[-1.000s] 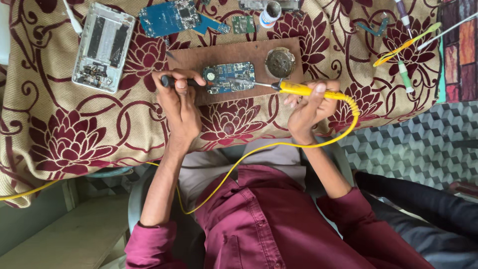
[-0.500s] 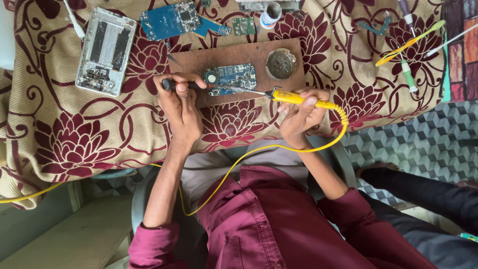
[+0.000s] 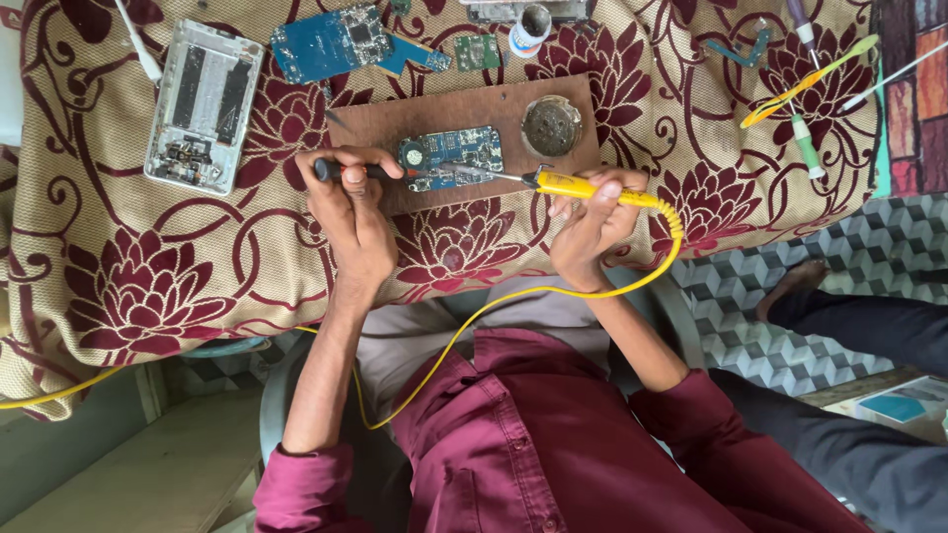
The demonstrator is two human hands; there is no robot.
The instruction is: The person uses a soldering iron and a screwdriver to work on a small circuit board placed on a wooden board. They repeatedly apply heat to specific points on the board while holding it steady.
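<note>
Right hand fingers closing around yellow soldering iron, tip touching blue circuit board just beyond fingertips, left hand fingers pinching dark tool beside board, on brown wooden board

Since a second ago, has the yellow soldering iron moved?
Yes. The soldering iron swung its tip left along the brown board, onto the small blue circuit board.

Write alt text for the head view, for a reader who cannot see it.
The right hand holds a yellow-handled soldering iron, tip on a small blue circuit board lying on a brown wooden board; the left hand holds a thin black-handled tool at the board's left end. Around them, a maroon-flowered cloth carries a dismantled white device.
</note>
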